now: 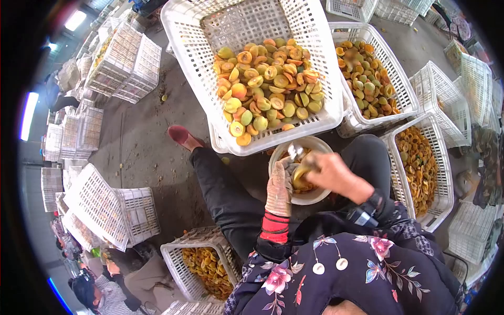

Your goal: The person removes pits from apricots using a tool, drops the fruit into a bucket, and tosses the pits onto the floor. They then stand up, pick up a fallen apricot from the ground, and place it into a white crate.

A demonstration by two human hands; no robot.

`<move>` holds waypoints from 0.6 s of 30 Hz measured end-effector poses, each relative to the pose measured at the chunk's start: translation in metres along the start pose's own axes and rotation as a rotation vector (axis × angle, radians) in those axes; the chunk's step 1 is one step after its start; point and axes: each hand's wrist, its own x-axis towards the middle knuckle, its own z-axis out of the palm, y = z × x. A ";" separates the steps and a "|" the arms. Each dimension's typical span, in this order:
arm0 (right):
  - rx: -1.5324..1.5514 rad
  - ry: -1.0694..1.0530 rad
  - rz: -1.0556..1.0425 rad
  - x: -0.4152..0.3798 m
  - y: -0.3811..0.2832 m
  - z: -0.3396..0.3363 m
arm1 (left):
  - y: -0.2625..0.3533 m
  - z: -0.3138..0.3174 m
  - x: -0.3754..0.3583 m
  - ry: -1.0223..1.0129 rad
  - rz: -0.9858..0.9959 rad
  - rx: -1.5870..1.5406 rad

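Observation:
Both hands meet over a white bucket (315, 198) between my knees, with orange fruit pieces inside. My left hand (279, 191), in a soiled glove with a red band at the wrist, is closed at the bucket's left rim; I cannot tell what it holds. A shiny metal piece (295, 150) shows just beyond its fingertips. My bare right hand (338, 176) is closed around a curved yellow-green fruit piece (300, 176), slightly blurred, close against the glove. Beyond the bucket, a large white crate (315, 134) holds many apricot halves (268, 86), some whole-looking.
More crates of fruit stand around me: one behind at right (404, 86), one by my right knee (446, 194), one at lower left (173, 262). Stacked crates (126, 63) line the left. Another person (105, 289) sits at lower left. Scraps litter the concrete floor (142, 136).

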 end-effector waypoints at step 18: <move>-0.454 -0.123 -0.134 0.172 0.045 0.071 | 0.013 -0.050 0.007 0.223 -0.095 -0.060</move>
